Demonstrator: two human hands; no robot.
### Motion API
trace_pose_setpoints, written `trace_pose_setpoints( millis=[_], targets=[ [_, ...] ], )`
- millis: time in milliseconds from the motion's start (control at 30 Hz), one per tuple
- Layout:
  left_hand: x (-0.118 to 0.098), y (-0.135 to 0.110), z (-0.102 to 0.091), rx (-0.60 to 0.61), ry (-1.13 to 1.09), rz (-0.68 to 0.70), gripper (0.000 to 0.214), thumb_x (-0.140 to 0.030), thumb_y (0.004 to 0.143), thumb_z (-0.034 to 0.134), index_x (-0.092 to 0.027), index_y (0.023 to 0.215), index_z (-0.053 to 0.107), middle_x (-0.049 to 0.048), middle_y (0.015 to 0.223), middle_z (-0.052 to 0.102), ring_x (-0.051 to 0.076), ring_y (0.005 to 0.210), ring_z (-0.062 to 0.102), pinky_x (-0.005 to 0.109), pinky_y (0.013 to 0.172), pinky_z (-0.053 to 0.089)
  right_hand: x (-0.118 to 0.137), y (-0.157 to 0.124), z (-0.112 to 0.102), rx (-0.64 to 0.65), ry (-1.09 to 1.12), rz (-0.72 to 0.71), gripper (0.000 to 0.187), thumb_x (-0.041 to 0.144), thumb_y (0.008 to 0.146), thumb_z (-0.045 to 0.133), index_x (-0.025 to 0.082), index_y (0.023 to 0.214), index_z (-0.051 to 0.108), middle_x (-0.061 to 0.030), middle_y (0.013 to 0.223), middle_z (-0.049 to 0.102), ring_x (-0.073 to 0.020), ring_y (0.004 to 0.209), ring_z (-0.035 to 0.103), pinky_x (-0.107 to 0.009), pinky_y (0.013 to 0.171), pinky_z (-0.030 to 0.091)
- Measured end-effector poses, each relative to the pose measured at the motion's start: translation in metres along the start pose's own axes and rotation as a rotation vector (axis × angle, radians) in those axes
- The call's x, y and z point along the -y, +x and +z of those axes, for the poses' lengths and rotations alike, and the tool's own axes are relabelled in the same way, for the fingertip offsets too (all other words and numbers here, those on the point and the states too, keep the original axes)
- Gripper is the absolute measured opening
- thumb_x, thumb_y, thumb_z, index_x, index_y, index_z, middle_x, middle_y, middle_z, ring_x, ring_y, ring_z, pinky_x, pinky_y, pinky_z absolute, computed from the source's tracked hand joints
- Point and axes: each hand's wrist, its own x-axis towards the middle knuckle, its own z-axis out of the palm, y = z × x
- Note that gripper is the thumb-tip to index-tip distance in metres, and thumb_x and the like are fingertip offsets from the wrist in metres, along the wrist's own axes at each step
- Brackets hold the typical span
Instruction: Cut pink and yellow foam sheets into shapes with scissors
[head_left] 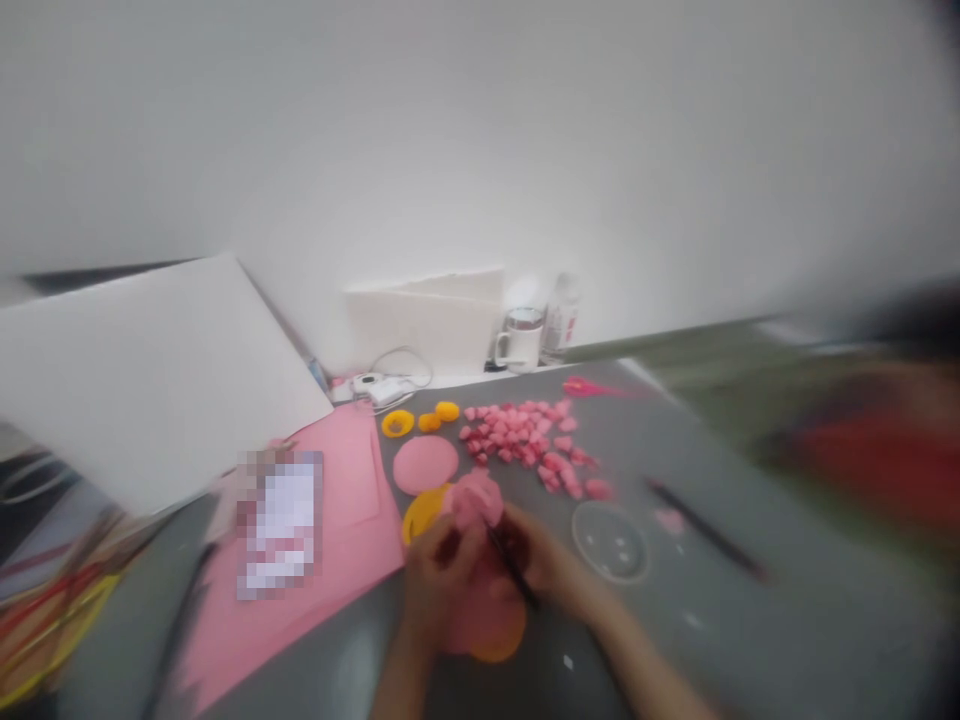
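My left hand (435,580) is closed on a pink paper flower piece (475,500) above a pink disc (480,615) that lies over a yellow disc (496,645). My right hand (544,565) is closed around a dark pen-like tool (511,568), its tip at the pink piece. The picture is blurred by motion. A pile of small folded pink paper bits (525,440) lies just beyond the hands.
A pink paper circle (425,464), yellow rings (397,423), pink sheets (337,540), a clear round lid (610,541) and a dark pen (705,530) lie on the grey table (787,620). White board (150,380), a mug (521,340) and a bottle (562,318) stand by the wall.
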Motion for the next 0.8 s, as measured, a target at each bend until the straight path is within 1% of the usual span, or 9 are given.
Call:
trace_pose_setpoints(
  millis=[133,267,367,467,533,600,700,800],
  targets=[
    [-0.002,-0.001,0.0,0.02,-0.031,-0.009,0.028,-0.039,0.077,0.052,-0.018,0.059,0.046,-0.0046,0.055,0.039,0.009,0.052,0.039,0.02,0.048,0.032,-0.001,-0.001,-0.001,-0.005,-0.039,0.006,0.078,0.056,0.048,0.078,0.019,0.112,0.054,-0.0054,0.089,0.061,-0.0197,0.076,0.057,-0.026,0.064,0.046],
    [-0.001,0.0,0.0,0.01,-0.032,-0.002,0.029,-0.039,0.077,0.052,-0.018,0.059,0.045,-0.0048,0.055,0.039,0.009,0.052,0.039,0.02,0.048,0.032,-0.001,-0.003,-0.003,-0.046,-0.126,0.049,0.07,0.051,0.05,0.079,0.018,0.106,0.056,-0.002,0.078,0.06,-0.0181,0.07,0.055,-0.027,0.063,0.046],
    [0.0,0.0,-0.001,-0.021,-0.023,0.015,0.031,-0.039,0.077,0.053,-0.019,0.057,0.043,-0.0052,0.053,0.039,0.009,0.05,0.039,0.02,0.047,0.032,-0.005,-0.003,-0.005,-0.057,-0.162,0.048,0.061,0.046,0.049,0.082,0.018,0.097,0.057,0.0015,0.07,0.055,-0.0159,0.065,0.052,-0.025,0.06,0.044],
    [0.001,0.0,-0.001,-0.035,-0.034,0.027,0.031,-0.039,0.078,0.052,-0.019,0.057,0.043,-0.0053,0.052,0.039,0.009,0.05,0.04,0.02,0.047,0.033,-0.01,-0.004,-0.006,-0.098,-0.158,0.053,0.052,0.043,0.047,0.083,0.018,0.08,0.052,0.0051,0.063,0.047,-0.0114,0.058,0.043,-0.02,0.051,0.038],
    [0.001,0.0,-0.001,-0.041,-0.05,0.024,0.029,-0.039,0.079,0.051,-0.019,0.059,0.045,-0.0051,0.053,0.041,0.009,0.05,0.041,0.02,0.048,0.034,-0.013,-0.005,-0.006,-0.115,-0.147,0.064,0.052,0.042,0.046,0.084,0.019,0.071,0.045,0.0066,0.061,0.042,-0.0092,0.055,0.037,-0.018,0.047,0.032],
    [0.001,0.0,-0.001,-0.051,-0.065,0.014,0.027,-0.039,0.079,0.051,-0.019,0.062,0.048,-0.0048,0.054,0.043,0.009,0.051,0.042,0.02,0.048,0.035,-0.015,-0.005,-0.006,-0.101,-0.133,0.079,0.053,0.042,0.046,0.084,0.019,0.07,0.041,0.0066,0.061,0.041,-0.0087,0.055,0.035,-0.017,0.045,0.029],
    [-0.001,-0.001,-0.002,-0.064,-0.077,-0.007,0.025,-0.039,0.078,0.052,-0.018,0.065,0.05,-0.0046,0.055,0.045,0.009,0.05,0.042,0.02,0.048,0.035,-0.018,-0.006,-0.005,-0.078,-0.118,0.085,0.053,0.045,0.049,0.082,0.019,0.072,0.042,0.0056,0.063,0.043,-0.0092,0.056,0.036,-0.018,0.046,0.03],
    [-0.001,-0.001,-0.002,-0.072,-0.083,-0.008,0.025,-0.038,0.079,0.053,-0.018,0.064,0.05,-0.0047,0.055,0.045,0.008,0.05,0.042,0.019,0.048,0.036,-0.022,-0.005,-0.006,-0.075,-0.118,0.083,0.054,0.05,0.047,0.081,0.019,0.069,0.043,0.0063,0.059,0.042,-0.0086,0.054,0.035,-0.018,0.045,0.028]
  ],
)
